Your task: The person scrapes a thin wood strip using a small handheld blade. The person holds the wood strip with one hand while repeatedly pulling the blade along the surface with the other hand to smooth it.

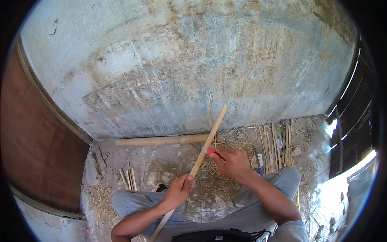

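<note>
A long, pale strip that looks like split bamboo (pixel 215 128) slants from my lap up toward the wall. My left hand (pixel 178 191) is closed around its middle, and the lower end runs back over my left thigh. In my right hand (pixel 234 163) is a small red-handled tool (pixel 211 151), probably a knife. Its tip meets the strip's right edge above my left hand. My fingers and the strip hide most of the blade.
A thick bamboo pole (pixel 165 140) lies along the foot of the stained wall (pixel 193 72). Cut strips (pixel 275 145) lie at the right among shavings, with more strips (pixel 128 179) by my left knee. A brown door (pixel 44 137) stands at the left.
</note>
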The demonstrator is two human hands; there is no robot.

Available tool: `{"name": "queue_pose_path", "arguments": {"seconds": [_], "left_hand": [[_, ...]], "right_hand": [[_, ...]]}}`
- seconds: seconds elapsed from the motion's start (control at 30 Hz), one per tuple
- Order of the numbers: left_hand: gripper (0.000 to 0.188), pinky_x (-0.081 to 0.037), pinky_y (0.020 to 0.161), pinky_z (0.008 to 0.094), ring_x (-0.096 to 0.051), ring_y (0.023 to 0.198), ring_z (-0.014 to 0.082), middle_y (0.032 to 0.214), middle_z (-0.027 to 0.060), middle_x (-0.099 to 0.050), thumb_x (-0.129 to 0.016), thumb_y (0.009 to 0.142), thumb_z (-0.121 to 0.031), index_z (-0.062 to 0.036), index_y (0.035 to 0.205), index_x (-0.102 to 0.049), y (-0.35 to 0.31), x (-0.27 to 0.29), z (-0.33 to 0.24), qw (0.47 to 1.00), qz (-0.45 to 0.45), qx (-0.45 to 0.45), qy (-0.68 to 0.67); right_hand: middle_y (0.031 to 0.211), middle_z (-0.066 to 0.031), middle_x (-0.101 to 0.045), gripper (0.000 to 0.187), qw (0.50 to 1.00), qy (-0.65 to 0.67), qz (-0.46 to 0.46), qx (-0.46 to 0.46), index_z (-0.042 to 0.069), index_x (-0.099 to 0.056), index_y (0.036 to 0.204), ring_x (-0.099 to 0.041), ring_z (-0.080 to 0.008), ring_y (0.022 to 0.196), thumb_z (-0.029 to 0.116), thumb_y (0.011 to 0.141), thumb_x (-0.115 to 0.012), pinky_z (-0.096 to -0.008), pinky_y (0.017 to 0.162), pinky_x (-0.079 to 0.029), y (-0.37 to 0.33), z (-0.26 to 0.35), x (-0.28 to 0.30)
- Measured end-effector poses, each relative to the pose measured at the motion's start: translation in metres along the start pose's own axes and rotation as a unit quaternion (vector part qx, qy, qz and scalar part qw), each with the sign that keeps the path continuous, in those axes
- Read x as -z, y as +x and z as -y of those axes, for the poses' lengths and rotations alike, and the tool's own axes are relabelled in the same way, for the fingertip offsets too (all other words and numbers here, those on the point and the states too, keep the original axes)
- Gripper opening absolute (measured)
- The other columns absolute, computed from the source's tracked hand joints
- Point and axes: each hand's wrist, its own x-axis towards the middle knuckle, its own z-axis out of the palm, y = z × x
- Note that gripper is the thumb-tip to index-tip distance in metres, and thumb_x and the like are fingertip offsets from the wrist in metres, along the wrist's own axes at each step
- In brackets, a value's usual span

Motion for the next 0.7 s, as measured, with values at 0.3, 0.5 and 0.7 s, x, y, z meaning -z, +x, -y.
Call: {"name": "queue_pose_path", "arguments": {"seconds": [0.3, 0.5, 0.7], "left_hand": [[0.037, -0.042, 0.056, 0.0273, -0.050, 0.061, 0.0069, 0.067, -0.0001, -0.051, -0.043, 0.111, -0.032, -0.0041, 0.093, -0.057, -0.001, -0.002, -0.015, 0.995, 0.049, 0.071, -0.054], [0.036, -0.044, 0.058, 0.0272, -0.052, 0.062, 0.0074, 0.069, 0.0004, -0.053, -0.044, 0.110, -0.033, -0.0038, 0.096, -0.059, -0.020, -0.008, -0.016, 0.989, 0.107, 0.081, -0.061], [0.037, -0.045, 0.060, 0.0289, -0.054, 0.064, 0.0082, 0.070, 0.0011, -0.055, -0.046, 0.109, -0.034, -0.0024, 0.100, -0.062, -0.017, 0.001, -0.023, 0.996, 0.075, 0.051, 0.004]], "right_hand": [[0.073, -0.0112, -0.071, 0.026, 0.999, -0.023, -0.026, -0.029, 0.012, -0.076, 0.098, -0.069, -0.0329, 0.060, 0.037, 0.094, -0.067, -0.0453, 0.053, -0.055, 0.002, -0.016, -0.001], [0.072, -0.0161, -0.070, 0.029, 0.974, -0.141, -0.069, -0.164, 0.012, -0.078, 0.101, -0.069, -0.0370, 0.063, 0.037, 0.097, -0.063, -0.0472, 0.060, -0.056, 0.023, -0.074, 0.032], [0.068, -0.0192, -0.067, 0.027, 0.974, -0.017, -0.130, -0.183, 0.009, -0.079, 0.099, -0.067, -0.0375, 0.061, 0.033, 0.095, -0.066, -0.0454, 0.058, -0.054, 0.027, -0.051, 0.043]]}}
